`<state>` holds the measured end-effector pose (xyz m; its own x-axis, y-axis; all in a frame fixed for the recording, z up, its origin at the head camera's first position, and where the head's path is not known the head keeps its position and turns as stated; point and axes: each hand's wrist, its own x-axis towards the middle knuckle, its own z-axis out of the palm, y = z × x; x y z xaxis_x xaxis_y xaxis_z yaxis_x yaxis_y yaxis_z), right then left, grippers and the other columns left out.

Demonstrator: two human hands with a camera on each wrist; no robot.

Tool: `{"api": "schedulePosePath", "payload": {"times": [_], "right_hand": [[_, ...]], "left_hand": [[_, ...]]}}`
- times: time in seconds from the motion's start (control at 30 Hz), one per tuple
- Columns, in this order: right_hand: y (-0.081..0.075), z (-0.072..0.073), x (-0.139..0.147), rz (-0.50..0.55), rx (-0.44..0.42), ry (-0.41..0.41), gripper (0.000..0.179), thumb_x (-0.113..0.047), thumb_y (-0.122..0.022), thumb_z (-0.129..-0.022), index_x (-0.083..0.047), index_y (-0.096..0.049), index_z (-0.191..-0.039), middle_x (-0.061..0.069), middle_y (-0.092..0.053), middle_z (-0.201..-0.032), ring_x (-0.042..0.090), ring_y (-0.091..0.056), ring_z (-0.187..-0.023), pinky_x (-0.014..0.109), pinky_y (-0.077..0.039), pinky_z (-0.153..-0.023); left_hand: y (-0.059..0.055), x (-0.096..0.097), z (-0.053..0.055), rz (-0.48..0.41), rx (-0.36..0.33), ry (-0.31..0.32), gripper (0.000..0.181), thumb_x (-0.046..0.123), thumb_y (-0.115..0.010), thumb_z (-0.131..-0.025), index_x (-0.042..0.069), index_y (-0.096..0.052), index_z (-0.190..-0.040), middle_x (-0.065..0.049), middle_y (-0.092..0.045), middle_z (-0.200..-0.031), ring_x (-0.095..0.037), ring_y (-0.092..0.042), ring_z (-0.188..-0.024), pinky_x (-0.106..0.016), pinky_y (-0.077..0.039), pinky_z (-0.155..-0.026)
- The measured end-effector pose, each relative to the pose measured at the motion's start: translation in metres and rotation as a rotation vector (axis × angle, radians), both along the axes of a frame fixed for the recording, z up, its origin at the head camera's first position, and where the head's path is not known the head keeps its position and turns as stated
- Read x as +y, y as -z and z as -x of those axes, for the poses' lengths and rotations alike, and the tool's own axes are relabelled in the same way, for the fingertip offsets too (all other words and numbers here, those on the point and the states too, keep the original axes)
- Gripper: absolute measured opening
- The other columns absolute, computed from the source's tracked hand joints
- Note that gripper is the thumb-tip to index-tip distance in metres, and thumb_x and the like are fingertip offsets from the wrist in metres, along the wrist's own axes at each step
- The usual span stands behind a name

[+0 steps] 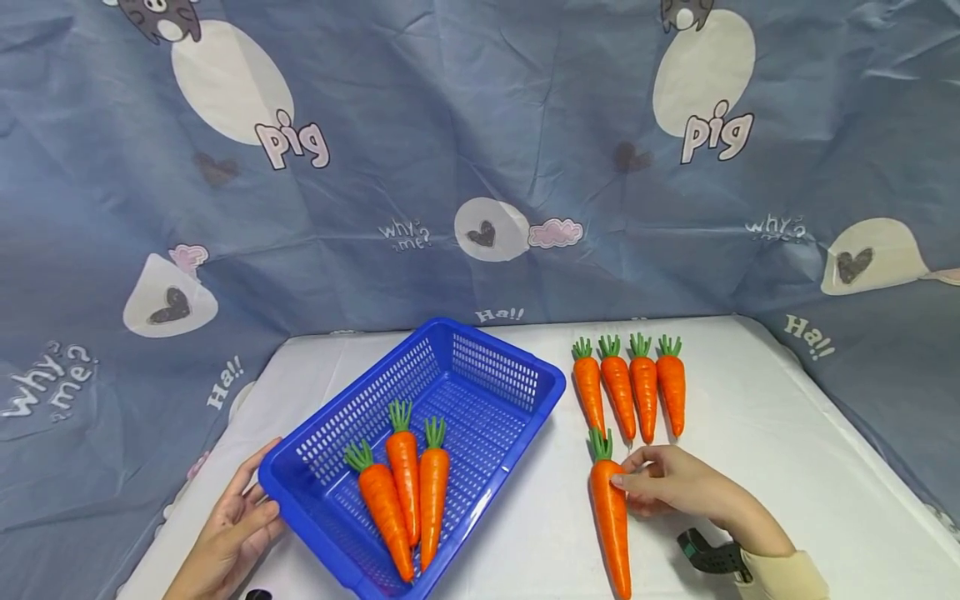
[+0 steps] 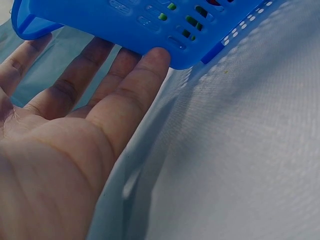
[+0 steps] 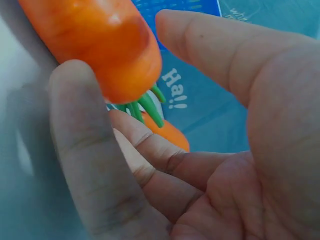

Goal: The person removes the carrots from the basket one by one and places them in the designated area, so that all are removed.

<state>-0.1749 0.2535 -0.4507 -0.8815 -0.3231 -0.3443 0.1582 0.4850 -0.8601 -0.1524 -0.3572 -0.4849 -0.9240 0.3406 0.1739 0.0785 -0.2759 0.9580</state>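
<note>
A blue plastic basket (image 1: 517, 450) with slotted walls stands left of centre in the head view, three orange carrots (image 1: 386, 508) with green tops lying inside. At its near-left corner is my left hand (image 1: 236, 521), extended fingers and thumb touching the outside beneath the rim; nothing of it reaches inside. Another carrot (image 1: 611, 521) lies right of the basket, green top pointing away. My right hand (image 1: 671, 483) is at its upper right side, thumb over it and fingers beside it. In the right wrist view a narrow gap shows between thumb tip and carrot (image 3: 105, 45).
Several more carrots (image 1: 645, 392) lie side by side in a row at the back right of the white table (image 1: 750, 400). Behind hangs a blue printed cloth (image 1: 450, 108). A small black object (image 1: 258, 594) shows at the bottom edge by my left hand.
</note>
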Motion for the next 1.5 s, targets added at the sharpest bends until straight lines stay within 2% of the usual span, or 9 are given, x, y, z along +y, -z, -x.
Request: {"api": "schedulePosePath", "payload": {"times": [0.23, 0.5, 0.67, 0.77, 0.93, 1.0, 1.2, 1.4, 1.5], "right_hand": [[-0.017, -0.003, 0.009, -0.011, 0.046, 0.010, 0.045, -0.035, -0.075, -0.102, 0.006, -0.066, -0.121, 0.007, -0.072, -0.084, 0.018, -0.071, -0.078, 0.029, -0.064, -0.071], [-0.052, 0.004, -0.002, -0.008, 0.123, -0.024, 0.043, -0.032, -0.074, -0.103, 0.005, -0.065, -0.121, 0.008, -0.070, -0.087, 0.020, -0.072, -0.083, 0.031, -0.066, -0.075], [-0.083, 0.015, -0.028, -0.022, 0.175, -0.067, 0.046, -0.035, -0.077, -0.101, 0.003, -0.064, -0.124, 0.007, -0.068, -0.086, 0.020, -0.071, -0.081, 0.031, -0.066, -0.076], [-0.103, 0.024, -0.052, -0.080, 0.209, -0.101, 0.048, -0.040, -0.077, -0.100, -0.001, -0.065, -0.125, 0.006, -0.070, -0.087, 0.019, -0.072, -0.079, 0.029, -0.062, -0.063], [-0.126, 0.043, -0.097, -0.123, 0.265, -0.183, 0.045, -0.041, -0.078, -0.099, -0.003, -0.067, -0.121, 0.006, -0.072, -0.083, 0.018, -0.073, -0.074, 0.028, -0.061, -0.064], [-0.130, 0.052, -0.117, -0.130, 0.272, -0.215, 0.043, -0.040, -0.080, -0.098, -0.004, -0.067, -0.118, 0.006, -0.072, -0.080, 0.017, -0.072, -0.072, 0.028, -0.063, -0.073], [-0.134, 0.077, -0.173, -0.162, 0.222, -0.272, 0.038, -0.038, -0.081, -0.098, -0.006, -0.066, -0.113, 0.005, -0.073, -0.078, 0.014, -0.071, -0.069, 0.029, -0.065, -0.073], [-0.122, 0.096, -0.216, -0.171, 0.172, -0.293, 0.036, -0.037, -0.083, -0.096, -0.005, -0.066, -0.100, 0.006, -0.070, -0.079, 0.014, -0.069, -0.068, 0.032, -0.067, -0.074], [-0.114, 0.100, -0.232, -0.213, 0.171, -0.308, 0.040, -0.037, -0.083, -0.095, 0.001, -0.071, -0.097, 0.007, -0.070, -0.075, 0.014, -0.067, -0.063, 0.032, -0.067, -0.071]], "left_hand": [[-0.003, 0.004, -0.001, 0.019, -0.015, -0.013, 0.072, -0.006, -0.039, -0.110, 0.032, -0.024, -0.169, 0.007, -0.060, -0.154, -0.012, -0.065, -0.136, -0.035, -0.061, -0.105], [-0.004, 0.003, -0.003, 0.031, -0.027, -0.037, 0.072, -0.006, -0.041, -0.110, 0.032, -0.024, -0.168, 0.008, -0.061, -0.152, -0.014, -0.067, -0.134, -0.035, -0.061, -0.105], [-0.004, 0.003, -0.002, 0.022, -0.032, -0.031, 0.072, -0.005, -0.041, -0.110, 0.033, -0.025, -0.168, 0.008, -0.061, -0.152, -0.014, -0.067, -0.134, -0.035, -0.061, -0.105], [-0.004, 0.003, -0.002, 0.018, -0.028, -0.029, 0.071, -0.006, -0.041, -0.110, 0.034, -0.026, -0.167, 0.008, -0.062, -0.151, -0.014, -0.067, -0.134, -0.035, -0.061, -0.105], [-0.003, 0.003, -0.002, 0.009, -0.018, -0.022, 0.072, -0.006, -0.041, -0.109, 0.034, -0.027, -0.167, 0.008, -0.062, -0.152, -0.013, -0.066, -0.135, -0.035, -0.061, -0.105], [-0.002, 0.003, -0.002, 0.009, -0.014, -0.019, 0.072, -0.007, -0.041, -0.109, 0.033, -0.027, -0.168, 0.008, -0.061, -0.152, -0.013, -0.066, -0.135, -0.035, -0.061, -0.105], [0.000, 0.002, -0.002, 0.016, -0.018, -0.018, 0.073, -0.007, -0.041, -0.109, 0.034, -0.026, -0.168, 0.008, -0.061, -0.152, -0.012, -0.065, -0.136, -0.035, -0.061, -0.105], [0.000, 0.002, -0.002, 0.027, -0.010, -0.026, 0.072, -0.006, -0.041, -0.109, 0.033, -0.026, -0.168, 0.008, -0.061, -0.152, -0.013, -0.066, -0.135, -0.035, -0.061, -0.105], [-0.001, 0.002, -0.002, 0.027, -0.001, -0.029, 0.072, -0.007, -0.041, -0.109, 0.033, -0.027, -0.167, 0.008, -0.062, -0.151, -0.013, -0.066, -0.134, -0.035, -0.061, -0.104]]}}
